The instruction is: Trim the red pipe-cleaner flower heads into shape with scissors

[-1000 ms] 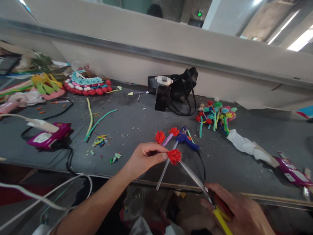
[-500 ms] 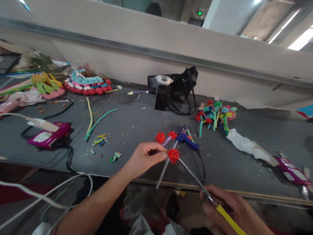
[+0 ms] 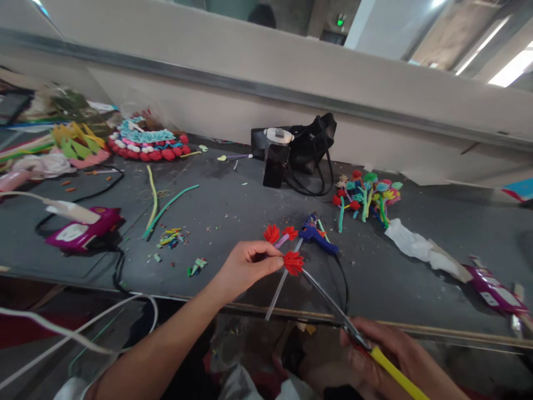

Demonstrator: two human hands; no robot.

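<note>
My left hand [image 3: 252, 266] pinches a small red flower [image 3: 293, 263] just behind its petals, above the front of the bench. Two more red blooms [image 3: 271, 234] sit right beyond my fingertips, by a short lilac stem [image 3: 282, 240]; whether they join the held flower is hidden. My right hand [image 3: 383, 350] grips yellow-handled scissors [image 3: 328, 303], their long metal blades pointing up-left with the tips at the flower's petals. Behind the flower lies a blue glue gun [image 3: 316, 236] with a clear glue stick [image 3: 277, 294] sticking out toward the bench edge.
Colourful flowers on stems [image 3: 368, 194] lie at the right. Purple power strips [image 3: 85, 230] sit on both sides, with cables around. Trimmings [image 3: 171, 238] and pipe-cleaner-like strips [image 3: 172, 208] lie left of centre. A phone [image 3: 275, 165] leans before a black bag [image 3: 314, 144].
The scissors' tips look slightly more parted at the petals. The held flower and both hands have barely shifted.
</note>
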